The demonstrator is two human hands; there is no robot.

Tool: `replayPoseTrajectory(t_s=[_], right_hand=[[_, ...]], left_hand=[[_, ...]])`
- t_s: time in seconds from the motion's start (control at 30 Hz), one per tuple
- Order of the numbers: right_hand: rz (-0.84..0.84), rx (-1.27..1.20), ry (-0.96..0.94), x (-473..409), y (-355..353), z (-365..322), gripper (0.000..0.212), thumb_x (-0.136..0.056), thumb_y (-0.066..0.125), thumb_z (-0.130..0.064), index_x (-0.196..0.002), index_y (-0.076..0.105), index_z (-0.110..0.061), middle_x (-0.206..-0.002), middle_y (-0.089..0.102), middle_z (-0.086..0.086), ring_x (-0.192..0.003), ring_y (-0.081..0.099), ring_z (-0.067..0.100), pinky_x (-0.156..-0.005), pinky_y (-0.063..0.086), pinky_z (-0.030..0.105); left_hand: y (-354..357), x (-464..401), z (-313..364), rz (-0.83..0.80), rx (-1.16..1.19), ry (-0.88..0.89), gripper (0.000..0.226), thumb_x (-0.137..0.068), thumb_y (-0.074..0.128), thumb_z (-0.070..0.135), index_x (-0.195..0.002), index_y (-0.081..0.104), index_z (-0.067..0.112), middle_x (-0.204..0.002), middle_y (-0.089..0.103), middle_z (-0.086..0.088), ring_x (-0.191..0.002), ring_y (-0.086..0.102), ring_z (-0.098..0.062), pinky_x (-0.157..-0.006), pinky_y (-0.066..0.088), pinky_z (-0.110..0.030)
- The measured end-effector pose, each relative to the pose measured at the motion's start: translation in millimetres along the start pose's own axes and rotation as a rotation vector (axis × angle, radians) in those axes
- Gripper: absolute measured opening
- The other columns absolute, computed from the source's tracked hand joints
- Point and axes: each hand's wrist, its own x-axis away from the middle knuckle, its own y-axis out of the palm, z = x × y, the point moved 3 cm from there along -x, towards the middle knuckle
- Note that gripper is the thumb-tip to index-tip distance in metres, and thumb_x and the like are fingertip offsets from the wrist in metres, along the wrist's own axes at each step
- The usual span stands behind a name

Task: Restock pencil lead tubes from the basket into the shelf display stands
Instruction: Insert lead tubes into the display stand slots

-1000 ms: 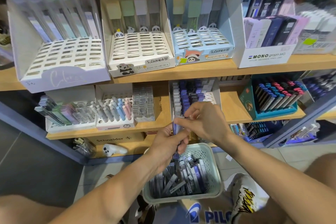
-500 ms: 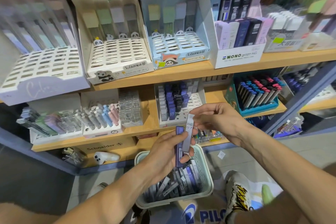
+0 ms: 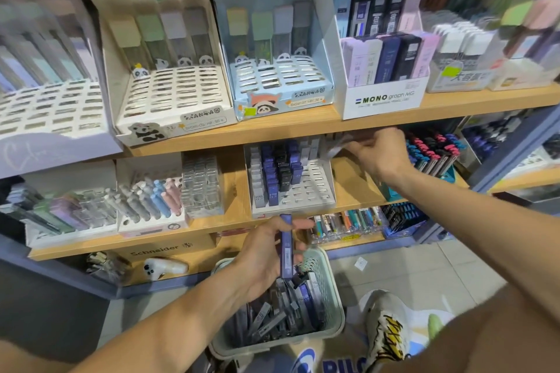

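Left hand (image 3: 266,254) gripping flat purple lead tube (image 3: 286,247) upright above slotted plastic basket (image 3: 331,291), right hand (image 3: 378,151) pinching blurred grey tube (image 3: 331,147) beside perforated white display stand (image 3: 315,191).

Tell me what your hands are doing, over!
Left hand grips purple lead tube above basket. Right hand pinches grey tube at display stand, back row. Nothing blocking.
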Motion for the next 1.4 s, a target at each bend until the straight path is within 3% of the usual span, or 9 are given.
replayPoseTrajectory(t_s=[0.17,0.33,0.47,0.57,0.83,0.97,1.07,1.2,1.4], right_hand=[[-0.058,0.178,-0.255,-13.3,34.7,-2.3,0.007,-0.091,0.072,-0.012,-0.096,0.077,-0.014,-0.098,0.077,0.001,-0.093,0.071,0.018,-0.086,0.057,0.033],[-0.145,0.381,-0.346,-20.4,51.4,3.4,0.011,-0.096,0.064,-0.013,-0.101,0.073,-0.011,-0.103,0.073,0.008,-0.092,0.068,0.028,-0.081,0.058,0.037],[-0.174,0.408,-0.286,-28.8,57.4,5.6,0.011,-0.096,0.064,-0.018,-0.101,0.073,-0.014,-0.101,0.073,0.007,-0.093,0.068,0.027,-0.078,0.056,0.032],[-0.199,0.408,-0.265,-28.5,61.5,4.2,0.011,-0.097,0.064,-0.024,-0.099,0.074,-0.019,-0.099,0.074,0.003,-0.093,0.069,0.024,-0.082,0.060,0.037],[-0.215,0.417,-0.207,-35.6,55.0,4.1,0.017,-0.098,0.066,-0.022,-0.110,0.074,-0.015,-0.117,0.072,0.009,-0.109,0.065,0.030,-0.092,0.056,0.039],[-0.208,0.433,-0.217,-38.1,53.4,6.1,0.016,-0.098,0.066,-0.020,-0.110,0.073,-0.011,-0.116,0.072,0.011,-0.108,0.065,0.030,-0.082,0.049,0.027],[-0.225,0.494,-0.226,-39.4,51.3,5.3,0.019,-0.100,0.063,-0.021,-0.113,0.070,-0.009,-0.117,0.070,0.012,-0.105,0.065,0.031,-0.078,0.044,0.025],[-0.320,0.545,-0.249,-36.6,56.3,3.1,0.018,-0.101,0.059,-0.022,-0.113,0.068,-0.012,-0.115,0.071,0.009,-0.103,0.065,0.029,-0.089,0.055,0.036],[-0.181,0.489,-0.222,-28.6,66.4,2.5,0.010,-0.099,0.057,-0.012,-0.095,0.067,-0.012,-0.092,0.064,0.004,-0.081,0.060,0.026,-0.067,0.045,0.031]], left_hand=[[-2.4,-3.0,0.2,0.063,-0.011,0.036,0.035,-0.102,0.046,0.002,-0.103,0.081,0.003,-0.105,0.069,-0.018,-0.070,0.063,-0.019,-0.075,0.060,-0.036],[2.3,4.0,4.2,0.071,-0.098,0.119,0.025,-0.101,0.058,0.002,-0.117,0.076,0.009,-0.116,0.078,-0.005,-0.096,0.071,-0.020,-0.092,0.060,-0.035],[1.6,5.8,7.3,0.122,-0.157,0.211,0.016,-0.095,0.070,0.003,-0.105,0.077,0.013,-0.099,0.077,-0.003,-0.084,0.074,-0.008,-0.070,0.058,-0.019],[-0.4,6.5,11.2,0.143,-0.153,0.258,0.015,-0.092,0.073,0.002,-0.097,0.077,0.016,-0.084,0.078,0.007,-0.076,0.074,-0.005,-0.066,0.057,-0.017],[-6.4,6.2,16.3,0.183,-0.108,0.264,0.019,-0.090,0.075,0.002,-0.106,0.077,0.012,-0.099,0.078,-0.004,-0.084,0.076,-0.012,-0.070,0.059,-0.020],[-7.9,6.2,14.9,0.168,-0.092,0.255,0.020,-0.091,0.073,-0.002,-0.101,0.076,0.014,-0.085,0.078,0.004,-0.077,0.075,-0.007,-0.068,0.059,-0.020],[-8.9,6.3,14.1,0.154,-0.097,0.250,0.023,-0.091,0.072,-0.005,-0.103,0.076,0.015,-0.090,0.079,0.001,-0.079,0.075,-0.009,-0.070,0.059,-0.021],[-10.0,5.1,12.9,0.157,-0.095,0.251,0.027,-0.091,0.071,-0.007,-0.109,0.075,0.012,-0.104,0.077,-0.009,-0.083,0.075,-0.012,-0.072,0.059,-0.021],[-12.1,3.5,12.0,0.171,-0.070,0.249,0.028,-0.089,0.074,-0.005,-0.109,0.075,0.014,-0.104,0.077,-0.009,-0.091,0.074,-0.016,-0.084,0.060,-0.030]])
